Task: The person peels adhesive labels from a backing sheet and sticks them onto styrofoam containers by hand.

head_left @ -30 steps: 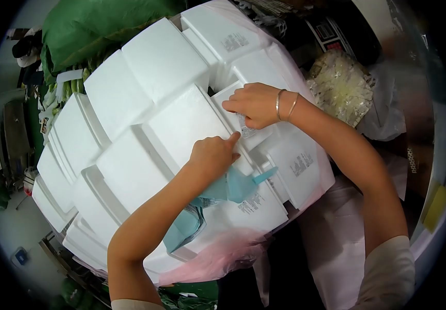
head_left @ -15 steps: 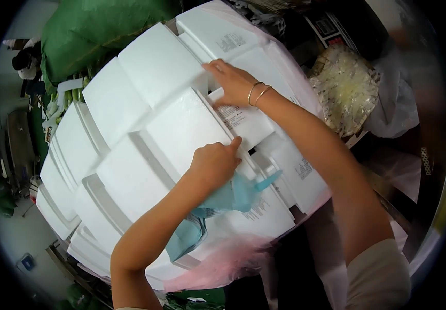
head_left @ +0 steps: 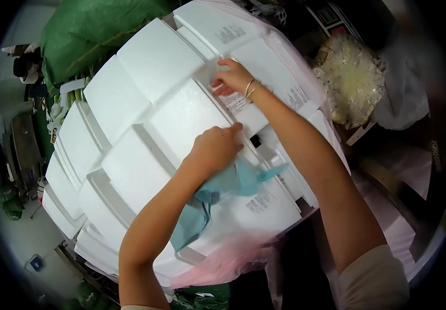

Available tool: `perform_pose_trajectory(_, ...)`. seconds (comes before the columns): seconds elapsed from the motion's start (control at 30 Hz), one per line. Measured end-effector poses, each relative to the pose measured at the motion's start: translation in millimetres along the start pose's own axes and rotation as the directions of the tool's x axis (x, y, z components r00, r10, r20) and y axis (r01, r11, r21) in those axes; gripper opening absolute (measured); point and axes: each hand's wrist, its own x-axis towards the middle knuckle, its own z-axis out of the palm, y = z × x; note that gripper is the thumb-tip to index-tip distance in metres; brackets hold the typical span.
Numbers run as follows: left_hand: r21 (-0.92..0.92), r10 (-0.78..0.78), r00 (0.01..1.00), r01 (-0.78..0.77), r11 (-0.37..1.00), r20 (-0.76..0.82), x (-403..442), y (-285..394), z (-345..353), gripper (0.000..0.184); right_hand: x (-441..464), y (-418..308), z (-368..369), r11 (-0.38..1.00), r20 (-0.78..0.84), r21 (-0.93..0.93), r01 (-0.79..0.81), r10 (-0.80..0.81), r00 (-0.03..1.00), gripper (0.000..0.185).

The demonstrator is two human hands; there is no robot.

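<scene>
White foam-like blocks (head_left: 176, 121) with smooth faces are packed together in a large pink wrapping. My left hand (head_left: 216, 147) rests near the centre, its fingers curled around light-blue plastic (head_left: 233, 181) that hangs below it, and its index finger lies on a block's edge. Up and to the right, my right hand (head_left: 233, 80), with bracelets at the wrist, is over a block with printed text (head_left: 236, 103). Its fingers are apart and nothing shows between them.
A green sack (head_left: 94, 36) lies at the upper left above green stalks. A clear bag with pale yellow contents (head_left: 351, 82) sits at the right. Pink film (head_left: 228, 263) bunches along the near edge, and dark shelving stands at the left.
My right hand has moved up and left along the blocks and its fingers have opened. My left hand stays at the block edge with the blue plastic. The camera view has shifted slightly.
</scene>
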Motion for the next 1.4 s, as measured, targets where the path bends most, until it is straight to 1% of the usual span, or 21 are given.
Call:
perform_pose_trajectory(0.03,0.000,0.006,1.000,-0.006,1.000,-0.003,3.0,-2.5,4.2,0.048,-2.3,10.0,-0.7,1.000,-0.005,-0.003,0.003,-0.003,1.000,0.035)
perform_pose_trajectory(0.07,-0.050,0.021,0.999,-0.023,0.999,-0.032,6.3,-6.8,8.2,0.049,-10.9,22.2,1.2,0.963,-0.084,-0.030,0.267,-0.269,0.959,0.038)
perform_pose_trajectory(0.1,-0.101,0.035,0.997,-0.042,0.994,-0.065,5.8,-8.0,6.3,0.050,-23.6,29.7,1.1,0.856,-0.147,-0.079,0.511,-0.517,0.843,0.042)
perform_pose_trajectory(0.17,-0.140,0.059,0.983,-0.084,0.987,-0.173,-23.0,3.7,-4.2,0.047,-100.5,4.0,-18.1,0.984,0.072,0.061,0.167,-0.171,0.983,0.039)
perform_pose_trajectory(0.23,-0.388,-0.080,0.987,0.019,0.922,-0.141,-65.7,19.6,-27.5,0.042,-160.4,10.8,-27.0,0.983,0.403,0.065,0.173,-0.185,0.897,0.037)
perform_pose_trajectory(0.3,-0.454,-0.080,0.969,-0.035,0.890,-0.232,-96.6,18.2,-29.0,0.037,-211.9,-10.2,-20.7,0.914,0.585,-0.239,0.329,-0.135,0.800,0.029)
perform_pose_trajectory(0.43,-0.689,-0.103,0.987,-0.011,0.725,-0.124,-154.6,11.8,-34.7,0.032,-267.6,-35.8,-1.1,0.900,0.497,-0.301,0.316,-0.135,0.857,0.020)
perform_pose_trajectory(0.5,-0.796,0.092,0.991,0.026,0.605,0.102,-173.0,1.1,-27.7,0.030,-284.7,-43.2,0.4,0.915,0.410,-0.155,0.373,-0.284,0.867,0.015)
perform_pose_trajectory(0.53,-0.910,0.197,0.974,0.017,0.415,0.108,-179.5,-3.6,-14.2,0.021,-285.7,-38.4,-4.8,0.910,0.394,-0.188,0.370,-0.275,0.877,0.019)
perform_pose_trajectory(0.57,-0.911,0.199,0.974,0.015,0.413,0.106,-188.5,-6.0,-9.9,0.021,-289.5,-38.3,0.5,0.909,0.394,-0.191,0.370,-0.274,0.877,0.019)
perform_pose_trajectory(0.6,-0.911,0.203,0.974,0.007,0.411,0.099,-196.0,-8.7,-6.8,0.018,-293.6,-38.6,6.9,0.672,0.307,-0.505,0.541,-0.446,0.841,0.022)
perform_pose_trajectory(0.63,-0.912,0.207,0.974,-0.001,0.409,0.092,-201.8,-11.5,-4.8,0.015,-298.1,-38.8,14.5,0.328,0.283,-0.759,0.563,-0.612,0.738,0.025)
perform_pose_trajectory(0.67,-0.903,0.191,0.975,0.020,0.430,0.113,-208.3,-12.2,-7.3,0.011,-307.3,-40.5,28.1,0.120,0.247,-0.884,0.451,-0.699,0.671,0.029)
perform_pose_trajectory(0.7,-0.906,0.188,0.976,0.024,0.424,0.114,-213.8,-13.8,-2.5,0.011,-319.1,-39.1,40.9,0.120,0.252,-0.883,0.453,-0.694,0.675,0.029)
perform_pose_trajectory(0.77,-0.882,0.053,0.998,0.016,0.471,0.047,-223.2,-14.2,8.2,0.013,-339.6,-35.4,63.6,0.493,0.235,-0.640,0.589,-0.604,0.761,0.024)
perform_pose_trajectory(0.9,-0.841,-0.019,0.999,-0.021,0.541,-0.038,-243.2,-7.1,4.9,0.010,-356.5,-31.2,98.9,0.652,0.378,-0.522,0.550,-0.402,0.834,0.020)
perform_pose_trajectory(0.97,-0.777,-0.007,0.999,-0.024,0.629,-0.037,-251.1,-11.5,0.2,0.010,-356.0,-28.7,106.1,0.894,0.336,-0.273,0.356,-0.258,0.906,0.019)
perform_pose_trajectory(1.07,-0.779,0.077,0.995,-0.002,0.627,0.059,-262.2,-12.6,-10.6,0.016,-358.5,-29.0,110.0,0.922,0.378,-0.245,0.300,-0.194,0.905,0.019)
perform_pose_trajectory(1.2,-0.782,0.156,0.988,-0.109,0.614,-0.015,-264.5,-13.9,-7.2,0.016,-360.6,-31.9,105.8,0.945,0.410,-0.251,0.210,-0.093,0.908,0.018)
perform_pose_trajectory(1.27,-0.831,0.247,0.969,-0.140,0.538,-0.003,-264.0,-18.3,-12.6,0.018,-358.0,-29.6,94.1,0.994,0.439,-0.069,-0.089,0.110,0.892,0.019)
perform_pose_trajectory(1.4,-0.868,0.283,0.954,-0.055,0.493,0.100,-256.1,-25.2,-10.2,0.021,-357.9,-41.0,71.3,0.984,0.487,0.078,-0.159,0.101,0.868,0.023)
